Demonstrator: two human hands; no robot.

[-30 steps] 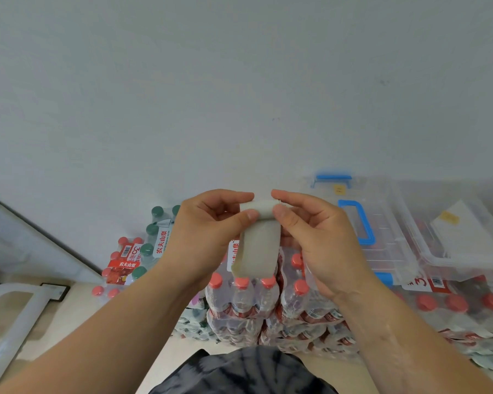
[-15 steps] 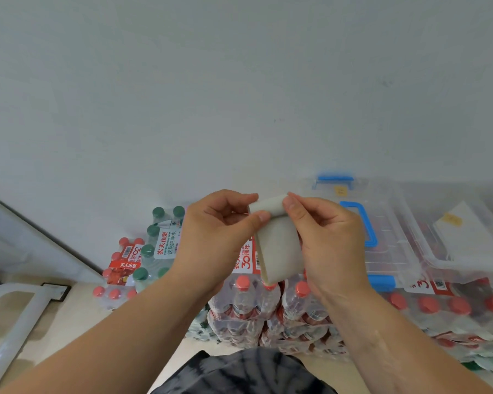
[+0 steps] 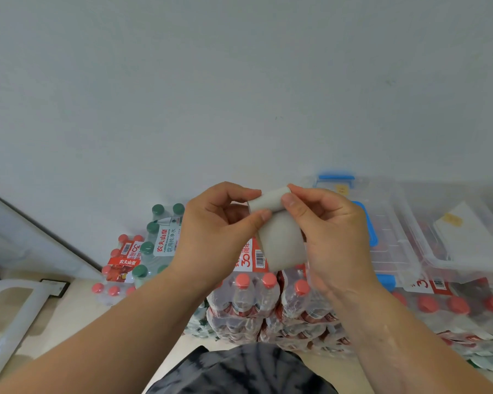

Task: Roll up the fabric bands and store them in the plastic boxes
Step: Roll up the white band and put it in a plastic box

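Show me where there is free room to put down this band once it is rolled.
The clear box with blue handles, right of the right hand, looks bare inside. The next box to its right holds a white sheet. A floor strip between the white frame and the bottle packs is bare. Below the fabric band, those packs stand crowded.

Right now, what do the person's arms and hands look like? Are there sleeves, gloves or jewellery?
The left hand and right hand are bare: no gloves, rings or watch show. The left forearm and right forearm are bare too, no sleeve in view. Below, the person wears a dark garment with grey tie-dye blotches.
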